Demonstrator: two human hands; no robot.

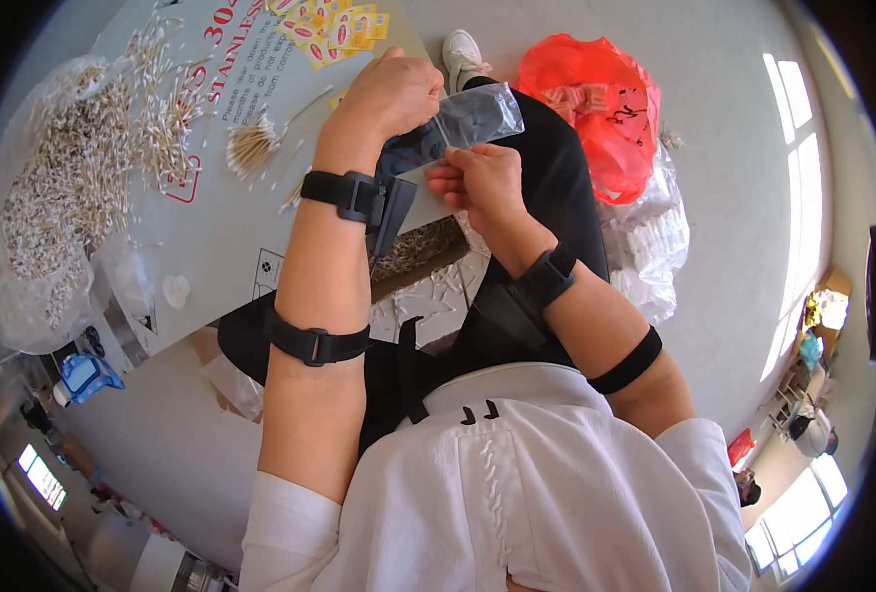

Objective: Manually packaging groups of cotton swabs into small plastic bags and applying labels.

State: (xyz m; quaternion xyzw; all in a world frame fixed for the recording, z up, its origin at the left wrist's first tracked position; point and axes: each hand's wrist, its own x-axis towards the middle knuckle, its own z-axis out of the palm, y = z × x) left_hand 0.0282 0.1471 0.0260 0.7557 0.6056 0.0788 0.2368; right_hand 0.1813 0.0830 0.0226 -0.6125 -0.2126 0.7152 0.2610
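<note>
Work surface: a pale grey board (211, 227) fills ten to eleven o'clock, set flat beside the seated person so supplies lie within arm's reach.
Swab heap: a big clear bag of loose cotton swabs (58, 197) sprawls at nine to ten o'clock, its mouth open toward the board, seemingly as bulk stock.
Red bag: a red plastic bag (596, 99) sits on the floor at one o'clock, beside the knee and off the board.
White bags: clear bags of white contents (650, 247) lie at three o'clock, just below the red bag.
Left hand: the left hand (389, 94), at twelve o'clock, is closed in a fist on one end of the small clear pouch (477, 113), apparently steadying it.
Right hand: the right hand (482, 183), just below the pouch, pinches its lower edge with fingers together, so the pouch is stretched between both hands above the lap.
Swab bundle: a small sheaf of swabs (251, 146) lies on the board at eleven o'clock, near the left hand.
Sachets: yellow-and-red sachets (334, 30) are scattered at the board's far edge, twelve o'clock.
</note>
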